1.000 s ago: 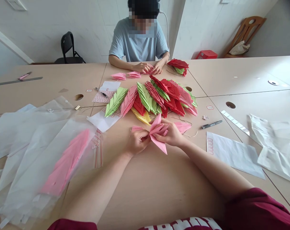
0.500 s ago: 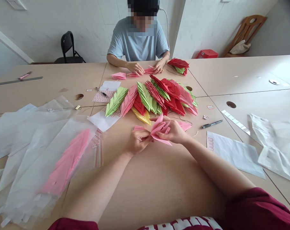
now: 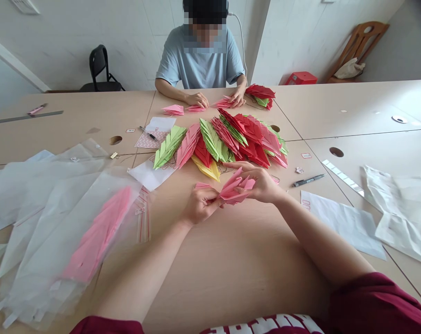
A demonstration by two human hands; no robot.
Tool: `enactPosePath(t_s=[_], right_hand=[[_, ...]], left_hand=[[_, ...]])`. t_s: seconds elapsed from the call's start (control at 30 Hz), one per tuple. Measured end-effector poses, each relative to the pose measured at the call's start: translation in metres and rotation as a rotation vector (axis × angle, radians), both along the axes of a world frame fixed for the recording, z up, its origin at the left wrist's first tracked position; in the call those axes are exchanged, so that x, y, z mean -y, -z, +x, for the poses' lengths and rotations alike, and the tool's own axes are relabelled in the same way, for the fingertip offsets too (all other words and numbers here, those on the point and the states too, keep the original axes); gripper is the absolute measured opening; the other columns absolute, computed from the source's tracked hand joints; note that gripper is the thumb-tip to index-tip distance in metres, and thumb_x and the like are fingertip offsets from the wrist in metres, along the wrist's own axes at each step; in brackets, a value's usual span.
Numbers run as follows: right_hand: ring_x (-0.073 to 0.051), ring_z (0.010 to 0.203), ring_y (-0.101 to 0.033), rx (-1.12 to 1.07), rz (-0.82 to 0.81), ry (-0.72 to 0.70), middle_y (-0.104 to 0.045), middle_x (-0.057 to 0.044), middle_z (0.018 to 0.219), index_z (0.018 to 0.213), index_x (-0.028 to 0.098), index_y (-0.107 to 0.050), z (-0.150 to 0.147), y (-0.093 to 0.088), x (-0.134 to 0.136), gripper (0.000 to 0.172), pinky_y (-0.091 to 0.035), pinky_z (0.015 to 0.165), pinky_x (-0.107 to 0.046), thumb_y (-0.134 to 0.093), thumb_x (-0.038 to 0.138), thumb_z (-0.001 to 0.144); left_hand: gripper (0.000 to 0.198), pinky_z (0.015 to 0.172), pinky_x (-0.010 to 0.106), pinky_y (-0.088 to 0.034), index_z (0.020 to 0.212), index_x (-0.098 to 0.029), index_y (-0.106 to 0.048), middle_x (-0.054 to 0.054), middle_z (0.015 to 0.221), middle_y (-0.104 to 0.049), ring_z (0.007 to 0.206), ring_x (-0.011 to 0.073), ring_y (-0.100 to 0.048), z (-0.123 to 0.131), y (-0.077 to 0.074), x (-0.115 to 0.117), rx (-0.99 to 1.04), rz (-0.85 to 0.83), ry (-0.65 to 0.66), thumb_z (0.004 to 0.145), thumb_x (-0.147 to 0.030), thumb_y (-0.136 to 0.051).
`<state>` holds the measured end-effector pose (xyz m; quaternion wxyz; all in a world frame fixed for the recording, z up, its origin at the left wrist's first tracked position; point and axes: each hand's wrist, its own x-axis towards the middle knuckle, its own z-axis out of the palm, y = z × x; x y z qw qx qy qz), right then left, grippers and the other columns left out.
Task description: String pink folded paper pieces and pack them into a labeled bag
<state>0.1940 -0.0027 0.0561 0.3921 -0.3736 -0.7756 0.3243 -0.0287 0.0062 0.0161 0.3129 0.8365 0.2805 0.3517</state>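
The left hand (image 3: 200,204) pinches one end of a pink folded paper (image 3: 235,188) and the right hand (image 3: 257,184) curls over the rest, hiding much of its folds. The paper is mid-tabletop (image 3: 231,260), just before a heap of red and green folded papers (image 3: 238,139). Plastic bags (image 3: 67,222) overlap the left side; a co-worker (image 3: 200,60) sits across the far edge.

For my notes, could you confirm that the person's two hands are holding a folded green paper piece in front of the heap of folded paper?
The folded paper piece is pink, not green, as the head view shows; the left hand and right hand do hold it in front of the heap.
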Motion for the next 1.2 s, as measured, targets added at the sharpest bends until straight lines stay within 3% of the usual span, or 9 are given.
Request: enactPosePath(t_s=[0.43,0.53,0.67,0.8,0.93,1.2], right_hand=[[-0.027,0.128,-0.048,-0.04,0.039,0.057,-0.058,-0.002,0.133,0.081,0.024,-0.071,0.023,-0.012,-0.005,0.005,-0.045,0.103,-0.051,-0.068,0.022,0.079],[-0.027,0.125,-0.051,-0.098,0.061,0.145,-0.06,-0.003,0.13,0.081,0.024,-0.07,0.03,-0.016,-0.006,0.006,-0.045,0.103,-0.05,-0.065,0.023,0.082],[-0.025,0.114,-0.059,-0.11,0.15,0.282,-0.064,-0.004,0.12,0.084,0.026,-0.069,0.031,-0.021,-0.005,0.008,-0.048,0.097,-0.047,-0.061,0.029,0.086],[-0.023,0.098,-0.062,0.014,0.263,0.28,-0.064,-0.005,0.101,0.092,0.027,-0.068,0.023,-0.023,-0.001,0.011,-0.052,0.087,-0.042,-0.059,0.032,0.089],[-0.023,0.091,-0.06,0.206,0.361,0.174,-0.065,-0.005,0.096,0.098,0.027,-0.065,0.019,-0.021,0.002,0.012,-0.051,0.08,-0.041,-0.058,0.029,0.089],[-0.02,0.08,-0.057,0.535,0.457,0.077,-0.065,-0.006,0.087,0.091,0.022,-0.062,-0.003,-0.012,0.008,0.018,-0.042,0.075,-0.035,-0.045,0.025,0.096]], left_hand=[[0.03,0.051,0.025,-0.037,0.061,-0.017,-0.065,0.0,0.055,-0.061,0.048,0.0093,-0.047,-0.001,0.005,0.001,0.008,-0.064,0.05,0.088,-0.029,-0.059],[0.031,0.045,0.023,-0.032,0.059,-0.017,-0.06,-0.002,0.052,-0.055,0.046,0.0085,-0.042,-0.001,0.008,0.001,-0.001,-0.093,0.049,0.087,-0.03,-0.059],[0.033,0.048,0.024,-0.03,0.057,-0.017,-0.051,-0.004,0.052,-0.046,0.048,0.0085,-0.037,0.0,0.009,-0.002,0.048,-0.02,-0.058,0.086,-0.032,-0.06],[0.034,0.057,0.024,-0.034,0.058,-0.018,-0.045,-0.005,0.053,-0.042,0.052,0.0093,-0.037,-0.001,0.011,-0.003,0.024,0.082,-0.209,0.087,-0.031,-0.059],[0.035,0.067,0.026,-0.037,0.059,-0.018,-0.041,-0.005,0.055,-0.04,0.055,0.0101,-0.038,-0.002,0.013,-0.003,0.003,0.135,-0.265,0.089,-0.029,-0.057],[0.034,0.059,0.024,-0.032,0.061,-0.019,-0.041,-0.004,0.055,-0.041,0.052,0.01,-0.038,0.001,0.015,0.001,-0.094,0.329,-0.294,0.092,-0.028,-0.05]])
